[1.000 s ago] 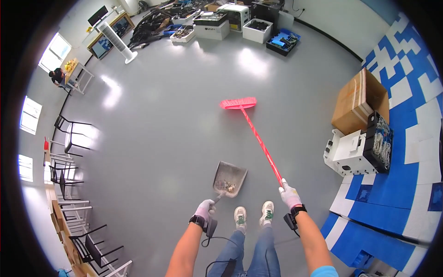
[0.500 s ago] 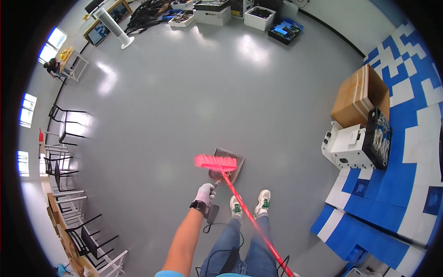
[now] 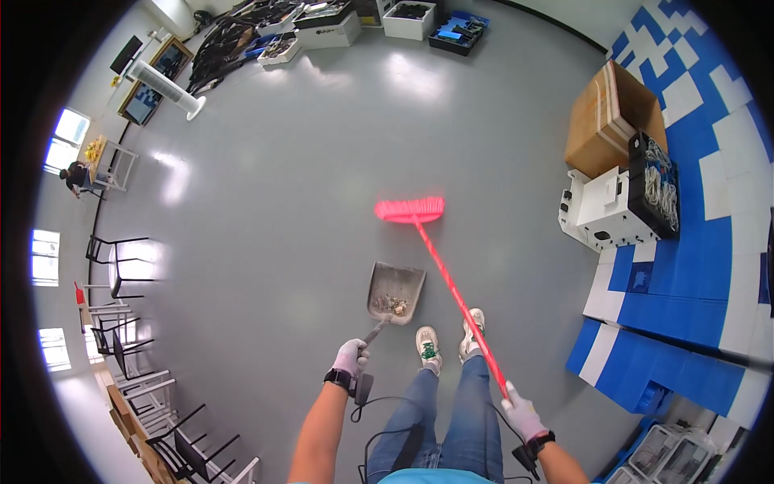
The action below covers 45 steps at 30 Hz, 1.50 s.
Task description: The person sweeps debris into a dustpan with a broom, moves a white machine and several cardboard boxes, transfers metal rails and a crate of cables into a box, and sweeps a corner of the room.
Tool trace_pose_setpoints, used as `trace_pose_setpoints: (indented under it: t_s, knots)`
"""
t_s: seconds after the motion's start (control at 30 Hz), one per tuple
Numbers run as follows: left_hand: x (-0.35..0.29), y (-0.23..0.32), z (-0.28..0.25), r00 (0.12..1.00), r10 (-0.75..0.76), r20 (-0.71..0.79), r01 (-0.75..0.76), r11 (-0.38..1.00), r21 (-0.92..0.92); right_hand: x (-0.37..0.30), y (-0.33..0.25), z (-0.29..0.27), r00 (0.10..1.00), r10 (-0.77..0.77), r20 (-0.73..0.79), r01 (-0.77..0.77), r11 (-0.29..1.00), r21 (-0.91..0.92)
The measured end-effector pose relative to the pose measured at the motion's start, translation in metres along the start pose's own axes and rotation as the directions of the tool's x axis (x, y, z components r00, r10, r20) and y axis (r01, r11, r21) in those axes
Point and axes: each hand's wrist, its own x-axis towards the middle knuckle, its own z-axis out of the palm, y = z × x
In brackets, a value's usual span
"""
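My left hand (image 3: 351,356), in a pale glove with a black band at the wrist, is closed round the handle of a grey dustpan (image 3: 396,284). Bits of debris (image 3: 392,306) lie in the pan near its handle end. In my right hand (image 3: 524,412), also gloved, is the red pole of a broom (image 3: 457,297). The broom's pink bristle head (image 3: 409,210) is beyond the dustpan and a little to its right, apart from it. Both of my shoes (image 3: 428,345) stand just this side of the pan.
At right are a cardboard box (image 3: 601,121), a white case (image 3: 603,211) and blue-and-white blocks (image 3: 685,323). Black chairs (image 3: 121,348) line the left wall. White bins (image 3: 409,20) and a tower fan (image 3: 167,87) stand at the back. A person (image 3: 78,177) sits at a far-left table.
The broom head has moved from over the dustpan to the far side, rightward. My right hand has come into view, and the pan's inside with debris now shows.
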Motion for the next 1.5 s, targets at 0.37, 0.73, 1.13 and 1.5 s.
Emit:
trace_pose_setpoints:
  t_s: [0.37, 0.73, 1.13, 1.5]
  knots:
    - [0.004, -0.003, -0.002, 1.0, 0.006, -0.004, -0.006, 1.0, 0.023, -0.173, 0.024, -0.026, 0.992, -0.092, 0.084, 0.059, 0.94, 0.336]
    - [-0.021, -0.08, -0.076, 0.999, -0.03, 0.013, 0.032, 0.981, -0.193, 0.046, -0.064, 0.002, 0.98, -0.183, 0.075, 0.197, 0.915, -0.352]
    - [0.004, -0.08, -0.115, 0.997, -0.067, -0.03, 0.062, 0.987, -0.148, -0.134, 0.054, 0.032, 0.935, -0.066, 0.349, 0.099, 0.992, -0.079]
    - [-0.029, -0.173, -0.188, 0.997, 0.008, -0.079, -0.023, 0.98, -0.196, -0.085, 0.041, 0.075, 0.992, -0.12, 0.046, 0.125, 0.982, -0.143]
